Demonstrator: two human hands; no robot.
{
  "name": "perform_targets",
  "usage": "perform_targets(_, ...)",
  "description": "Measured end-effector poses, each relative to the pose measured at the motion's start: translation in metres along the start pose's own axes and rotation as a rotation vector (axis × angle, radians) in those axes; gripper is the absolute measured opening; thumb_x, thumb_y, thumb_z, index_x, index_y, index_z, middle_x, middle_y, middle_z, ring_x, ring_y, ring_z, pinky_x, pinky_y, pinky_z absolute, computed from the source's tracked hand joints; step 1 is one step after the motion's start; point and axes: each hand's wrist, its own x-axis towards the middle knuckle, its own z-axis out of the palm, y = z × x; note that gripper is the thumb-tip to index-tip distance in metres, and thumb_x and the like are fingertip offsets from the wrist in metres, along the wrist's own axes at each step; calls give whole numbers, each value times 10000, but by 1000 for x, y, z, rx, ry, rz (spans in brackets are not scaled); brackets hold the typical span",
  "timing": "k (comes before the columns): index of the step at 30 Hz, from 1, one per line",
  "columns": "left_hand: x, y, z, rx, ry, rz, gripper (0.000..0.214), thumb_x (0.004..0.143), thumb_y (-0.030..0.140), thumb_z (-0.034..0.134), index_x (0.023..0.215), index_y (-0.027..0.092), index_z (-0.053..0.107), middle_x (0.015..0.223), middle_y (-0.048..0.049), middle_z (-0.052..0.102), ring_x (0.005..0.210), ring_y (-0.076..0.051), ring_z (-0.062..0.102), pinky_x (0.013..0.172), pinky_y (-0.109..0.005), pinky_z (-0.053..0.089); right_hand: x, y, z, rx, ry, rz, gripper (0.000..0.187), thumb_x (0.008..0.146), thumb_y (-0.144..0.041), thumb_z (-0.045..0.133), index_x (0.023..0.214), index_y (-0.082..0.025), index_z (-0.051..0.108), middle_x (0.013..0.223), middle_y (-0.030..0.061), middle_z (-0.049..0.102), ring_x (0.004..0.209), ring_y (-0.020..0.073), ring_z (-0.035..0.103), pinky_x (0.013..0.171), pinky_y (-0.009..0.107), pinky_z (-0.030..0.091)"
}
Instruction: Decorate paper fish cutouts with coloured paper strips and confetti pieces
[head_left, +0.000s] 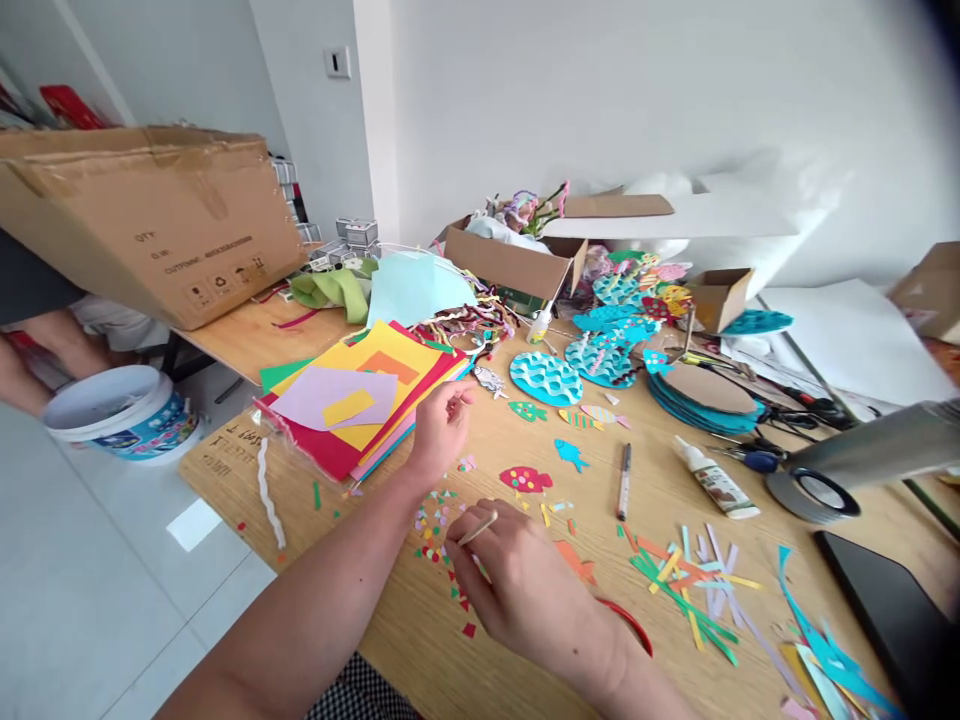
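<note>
My right hand (514,575) is closed around a short, pale stick (478,528) with a rounded end, held low above the table. Under and beside its fingers lie tiny paper bits (433,520) in several colours. An orange paper fish (576,562) is partly covered by this hand, and a red handle (628,622) shows beside the wrist. My left hand (442,430) hovers next to the coloured sheets with its fingers curled together; whatever they may hold is hidden. Beyond the hands lie a red spotted paper fish (526,479) and a blue paper fish (571,455).
Stacked coloured sheets (337,400) lie at left. Paper strips (690,580), a pen (624,482), a glue bottle (716,480) and a tape roll (814,495) lie at right. Blue wavy discs (546,378) stand behind. A person's arm (45,345) shows by a bucket (120,415).
</note>
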Motion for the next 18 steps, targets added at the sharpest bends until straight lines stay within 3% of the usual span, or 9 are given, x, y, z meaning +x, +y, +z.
perform_targets(5,0,-1,1,-13,5,-19,288,768,68,470,985,159,637,811,-30,637,738,-121,599,661,-199,468,-1,1,-7,51,22,26,204,916,-140,374,809,-174,544,735,48,604,682,157,546,640,281,408)
perform_targets(11,2,-8,3,-31,19,22,310,751,38,464,986,147,636,779,-24,636,683,-108,583,635,-193,456,-4,22,-18,201,35,199,187,923,-203,426,821,-192,583,776,33,637,715,153,581,677,281,426)
perform_targets(18,3,-8,2,0,20,42,312,743,26,471,976,149,638,757,-25,640,637,-102,564,601,-188,442,-5,31,-11,205,-18,230,185,921,-229,438,818,-202,589,776,20,656,705,152,596,662,282,428)
